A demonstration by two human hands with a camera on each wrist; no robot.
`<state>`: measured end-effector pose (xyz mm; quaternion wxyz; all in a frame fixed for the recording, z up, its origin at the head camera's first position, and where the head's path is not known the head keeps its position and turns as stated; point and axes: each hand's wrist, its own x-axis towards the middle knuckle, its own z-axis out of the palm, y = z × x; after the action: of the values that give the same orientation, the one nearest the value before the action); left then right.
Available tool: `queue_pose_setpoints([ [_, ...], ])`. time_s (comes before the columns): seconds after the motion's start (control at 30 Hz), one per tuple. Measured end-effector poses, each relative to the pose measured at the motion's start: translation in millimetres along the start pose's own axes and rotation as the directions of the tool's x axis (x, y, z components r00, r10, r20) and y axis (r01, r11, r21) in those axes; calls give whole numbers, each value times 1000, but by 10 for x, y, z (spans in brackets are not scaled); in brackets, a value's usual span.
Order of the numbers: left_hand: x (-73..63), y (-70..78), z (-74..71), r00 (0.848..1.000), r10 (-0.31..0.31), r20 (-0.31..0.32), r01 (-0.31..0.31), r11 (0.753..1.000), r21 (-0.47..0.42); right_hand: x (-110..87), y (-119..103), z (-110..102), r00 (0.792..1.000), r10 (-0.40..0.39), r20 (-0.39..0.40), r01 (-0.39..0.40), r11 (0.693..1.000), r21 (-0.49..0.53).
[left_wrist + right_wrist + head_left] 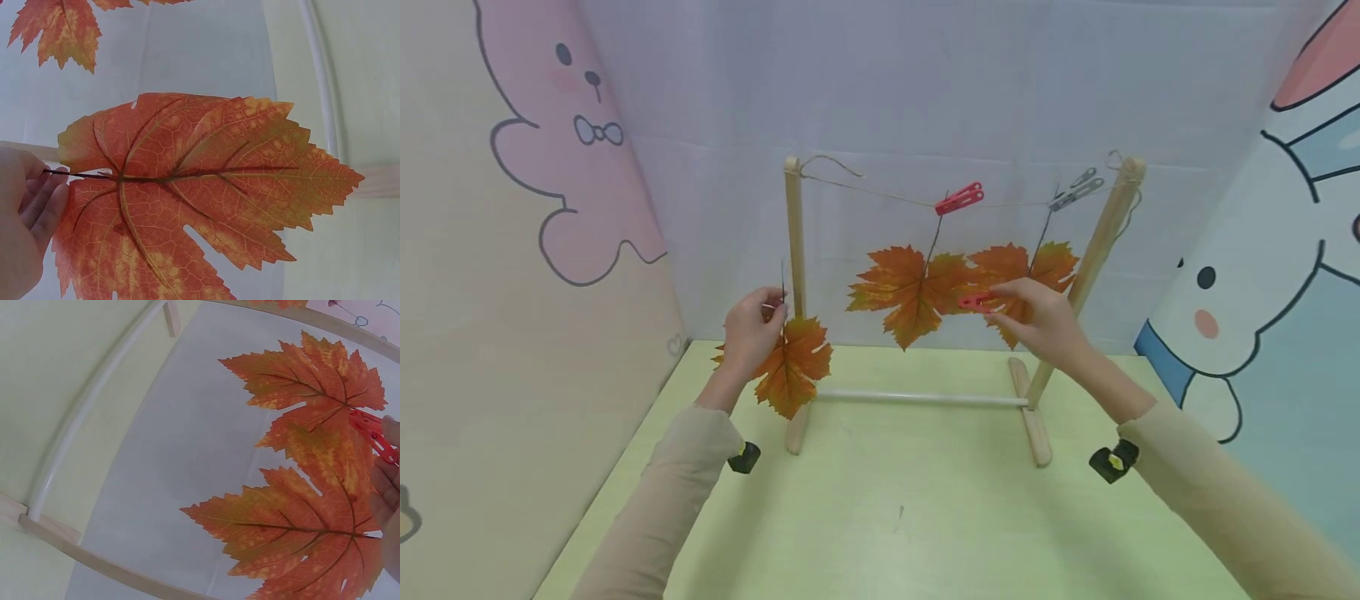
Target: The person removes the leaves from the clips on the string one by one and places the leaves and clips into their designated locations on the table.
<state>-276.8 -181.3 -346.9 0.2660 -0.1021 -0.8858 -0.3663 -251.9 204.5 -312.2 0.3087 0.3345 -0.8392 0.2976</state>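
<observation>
Reaches forward with left arm [651,525] and right arm [1232,508], both slanting up and inward in the head view, bare at the wrists [722,393] beyond the sleeves [1172,446]. Holds the left grip [756,329] raised, fingertips angled up and inward, pinching between thumb and fingers. Holds the right grip [1041,321] about as high, well apart from the left, fingertips pointing inward, pinching between thumb and forefinger.

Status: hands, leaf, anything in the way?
Left hand pinches unclipped leaf by its stem. Right hand holds red clip, off the string. No obstruction visible at string's left stretch.
</observation>
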Motion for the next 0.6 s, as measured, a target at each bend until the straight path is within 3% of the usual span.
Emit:
queue_pose_setpoints([
  [0.6, -366, -428, -39, 983, -115, 141, 113, 993, 26, -664, 201, 179, 988, 146, 51, -147, 989, 22],
])
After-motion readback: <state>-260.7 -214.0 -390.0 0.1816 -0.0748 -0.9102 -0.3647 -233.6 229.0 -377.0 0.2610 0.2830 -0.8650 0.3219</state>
